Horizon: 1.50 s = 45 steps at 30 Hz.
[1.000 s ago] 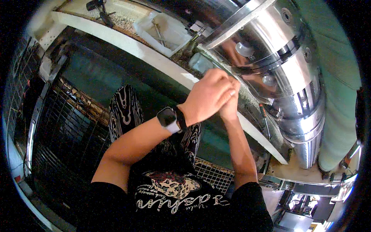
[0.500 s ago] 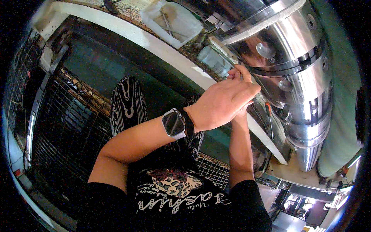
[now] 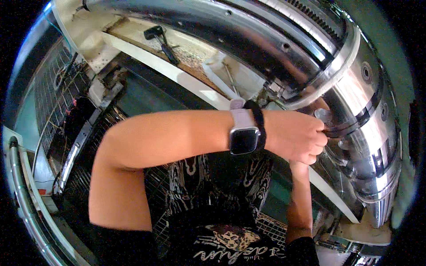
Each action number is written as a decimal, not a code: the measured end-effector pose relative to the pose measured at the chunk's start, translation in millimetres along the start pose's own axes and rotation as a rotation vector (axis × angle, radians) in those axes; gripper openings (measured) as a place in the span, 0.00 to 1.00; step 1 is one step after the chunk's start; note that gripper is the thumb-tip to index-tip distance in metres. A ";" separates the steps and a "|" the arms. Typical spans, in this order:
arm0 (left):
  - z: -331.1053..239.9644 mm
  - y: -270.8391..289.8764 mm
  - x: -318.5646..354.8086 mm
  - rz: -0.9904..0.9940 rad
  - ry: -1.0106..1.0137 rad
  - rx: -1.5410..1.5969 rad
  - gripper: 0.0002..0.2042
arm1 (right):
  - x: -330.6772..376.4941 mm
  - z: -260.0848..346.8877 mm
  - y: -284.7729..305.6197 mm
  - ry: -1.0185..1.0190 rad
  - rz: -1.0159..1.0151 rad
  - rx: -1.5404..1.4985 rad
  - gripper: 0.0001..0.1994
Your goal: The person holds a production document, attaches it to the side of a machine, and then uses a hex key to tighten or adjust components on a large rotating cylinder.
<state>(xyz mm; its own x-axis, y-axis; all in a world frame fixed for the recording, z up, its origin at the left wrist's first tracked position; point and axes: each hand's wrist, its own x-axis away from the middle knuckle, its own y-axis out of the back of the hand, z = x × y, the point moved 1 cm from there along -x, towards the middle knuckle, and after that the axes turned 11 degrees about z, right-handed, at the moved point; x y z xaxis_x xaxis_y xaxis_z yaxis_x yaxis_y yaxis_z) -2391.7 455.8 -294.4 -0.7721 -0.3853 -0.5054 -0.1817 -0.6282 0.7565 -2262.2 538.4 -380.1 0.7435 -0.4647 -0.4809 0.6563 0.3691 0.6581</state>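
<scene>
My left hand (image 3: pixel 295 135), with a watch (image 3: pixel 244 140) and a black band (image 3: pixel 256 119) at the wrist, is closed in a fist with its knuckles upward. It is close against the shiny segmented metal roller (image 3: pixel 364 155). Anything inside those fingers is hidden from sight. Directly behind and below it, my right forearm (image 3: pixel 300 195) rises, but the right hand's fingers are covered by the left hand. A round metal knob (image 3: pixel 322 115) on the roller shows just beyond the left knuckles.
A white plastic container (image 3: pixel 217 66) with thin metal rods inside stands on the ledge beyond my left wrist. Farther left lies a black-handled tool (image 3: pixel 166 43). A pale rail (image 3: pixel 171 73) borders the ledge. Green material (image 3: pixel 406 213) runs behind the roller.
The view has shifted, bringing the black-handled tool into sight. My left hand has turned and its fingers have curled into a fist, and the left elbow is raised higher.
</scene>
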 end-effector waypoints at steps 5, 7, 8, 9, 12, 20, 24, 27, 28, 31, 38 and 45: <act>10.9 -4.7 -20.1 0.031 -0.103 -0.051 0.03 | 13.7 9.4 25.3 -0.070 0.017 0.009 0.15; 9.9 -11.7 -20.5 -0.012 -0.035 -0.055 0.04 | 20.2 8.3 25.7 -0.068 0.035 -0.007 0.16; 10.4 -7.3 -23.9 -0.060 0.015 -0.062 0.04 | 25.1 2.8 27.5 -0.073 0.032 -0.007 0.16; 10.0 -2.6 -25.2 -0.107 0.066 -0.068 0.04 | 25.8 -8.0 23.4 -0.071 0.020 -0.002 0.19; -7.4 -15.6 -33.6 -0.244 0.450 0.010 0.06 | 17.7 -0.8 35.2 -0.152 -0.028 0.130 0.12; -117.4 -62.4 -14.7 -0.170 0.885 0.445 0.08 | 38.2 -11.4 21.4 0.105 0.017 0.146 0.10; -123.6 -72.9 9.6 -0.218 0.888 0.566 0.08 | 58.5 -15.2 19.0 0.049 0.195 0.215 0.10; -105.4 -66.1 33.6 -0.103 0.908 0.721 0.07 | 69.4 -16.5 17.5 0.013 0.400 0.197 0.09; -102.1 -69.6 42.6 -0.113 0.915 0.805 0.08 | 72.3 -17.0 13.4 0.023 0.449 0.122 0.07; -81.8 -79.0 62.4 -0.036 0.764 1.275 0.07 | 74.2 -9.7 8.8 -0.123 0.667 -0.202 0.04; -74.9 -112.2 76.3 -0.422 1.028 1.456 0.10 | 69.1 -28.7 -10.4 -0.314 0.542 -0.707 0.08; -90.8 -200.0 159.6 -0.078 1.384 0.425 0.10 | 49.6 -69.3 -47.2 -0.341 -0.028 -0.789 0.10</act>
<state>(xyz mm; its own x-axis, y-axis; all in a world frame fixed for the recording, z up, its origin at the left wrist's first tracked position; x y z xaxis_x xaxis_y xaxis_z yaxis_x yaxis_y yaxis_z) -2423.3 458.6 -564.0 0.3990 -0.8464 -0.3527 -0.5484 -0.5286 0.6479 -2247.4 553.8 -475.2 0.7298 -0.6514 -0.2075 0.6646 0.7471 -0.0077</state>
